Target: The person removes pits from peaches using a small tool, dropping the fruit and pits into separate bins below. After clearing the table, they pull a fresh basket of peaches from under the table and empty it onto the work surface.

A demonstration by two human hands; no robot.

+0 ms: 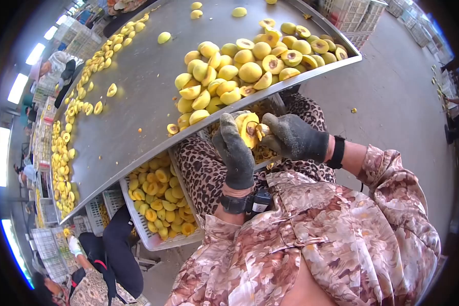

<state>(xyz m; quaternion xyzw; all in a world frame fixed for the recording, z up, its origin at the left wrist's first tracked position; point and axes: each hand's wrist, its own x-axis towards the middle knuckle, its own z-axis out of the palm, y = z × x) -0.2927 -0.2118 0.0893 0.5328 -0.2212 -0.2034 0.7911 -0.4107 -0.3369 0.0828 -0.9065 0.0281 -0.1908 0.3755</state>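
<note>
Both my hands wear dark grey gloves and meet over my lap, just below the table's near edge. My left hand is closed around a yellow peach half, its brown pit hollow facing up. The thumb and fingers of my right hand are pinched at the peach's right side, by a small yellow-brown piece. Whether a tool is in that pinch I cannot make out. Beyond my hands, a heap of cut peaches lies on the metal table.
Under the table's edge, a white crate holds many peach halves. A crate with scraps sits below my hands. More halves line the table's far-left side. Another person's gloved hand is at lower left. Stacked crates stand at upper right.
</note>
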